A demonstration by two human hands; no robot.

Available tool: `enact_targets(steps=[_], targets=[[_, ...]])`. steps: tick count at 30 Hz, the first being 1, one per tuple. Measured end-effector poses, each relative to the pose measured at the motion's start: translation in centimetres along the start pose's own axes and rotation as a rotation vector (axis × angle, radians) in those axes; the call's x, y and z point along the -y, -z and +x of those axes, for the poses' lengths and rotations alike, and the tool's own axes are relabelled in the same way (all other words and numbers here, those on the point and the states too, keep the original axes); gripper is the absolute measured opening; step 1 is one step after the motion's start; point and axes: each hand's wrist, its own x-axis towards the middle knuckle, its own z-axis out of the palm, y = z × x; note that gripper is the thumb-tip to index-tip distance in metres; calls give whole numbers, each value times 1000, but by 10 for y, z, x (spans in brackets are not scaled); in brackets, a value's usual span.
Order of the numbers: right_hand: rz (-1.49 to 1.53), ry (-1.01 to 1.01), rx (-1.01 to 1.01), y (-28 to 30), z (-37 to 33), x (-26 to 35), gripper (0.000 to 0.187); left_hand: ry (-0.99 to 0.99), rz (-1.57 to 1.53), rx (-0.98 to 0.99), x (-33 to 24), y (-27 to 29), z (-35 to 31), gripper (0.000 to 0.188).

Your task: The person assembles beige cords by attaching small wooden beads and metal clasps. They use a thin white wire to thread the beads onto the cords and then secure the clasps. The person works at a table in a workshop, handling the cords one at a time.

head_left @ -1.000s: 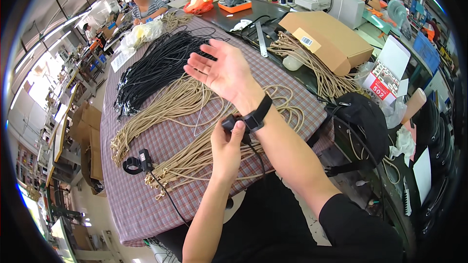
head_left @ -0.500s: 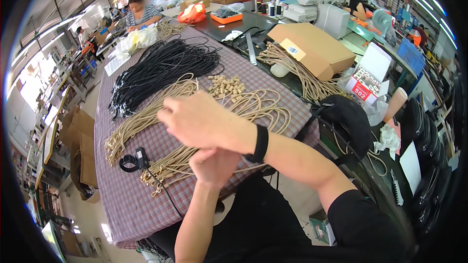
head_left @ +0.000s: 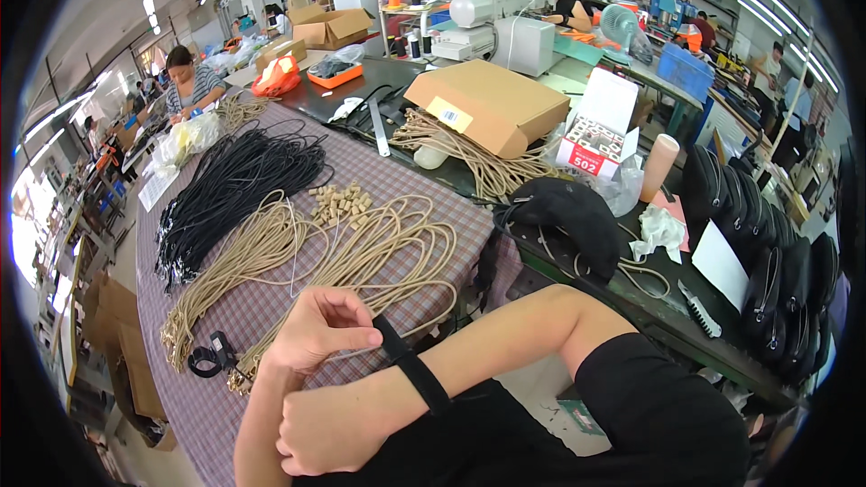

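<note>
A black wrist strap (head_left: 417, 373) goes round my right wrist, its upper end standing out past the forearm. My left hand (head_left: 317, 332) pinches at that end with thumb and fingers. In front of my left forearm is my right hand (head_left: 332, 428), fingers curled in, with nothing seen in them. Beyond the hands, beige cords (head_left: 236, 254) with metal ends lie in bundles on a checked tablecloth (head_left: 194, 428). A black strap device with a cable (head_left: 215, 356) rests beside the cord ends. Small beige pieces (head_left: 340, 205) are heaped past the cord loops.
Black cords (head_left: 239, 185) lie farther back. To the right, a dark bench holds a cardboard box (head_left: 487, 104), an open white box (head_left: 595, 131), a black cap-like item (head_left: 568, 221), a serrated tool (head_left: 699, 308) and several black pouches (head_left: 767, 252). A person (head_left: 188, 90) sits at the far left.
The view has swung right. My right hand has dropped nearer to me and curled. My left hand has gone from under the right wrist to the strap, whose end now stands out.
</note>
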Motion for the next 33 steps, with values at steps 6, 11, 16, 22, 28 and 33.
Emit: enact_targets(steps=[6, 11, 16, 22, 28, 33], targets=[[118, -51, 418, 3, 11, -12, 27, -297, 541, -62, -49, -21, 10, 28], [281, -305, 394, -9, -26, -50, 25, -649, 883, -279, -111, -48, 20, 40], [343, -369, 336, -2, -17, -54, 19, -657, 1089, -284, -80, -42, 17, 23], [417, -471, 207, 19, -43, -77, 24, -655, 1072, -275, -64, -57, -1, 24], [314, -577, 319, 12, -43, -102, 24, -775, 994, -463, -36, -60, -12, 21], [182, -574, 416, -7, -20, -116, 24, -697, 846, -714, -59, -39, 7, 18]])
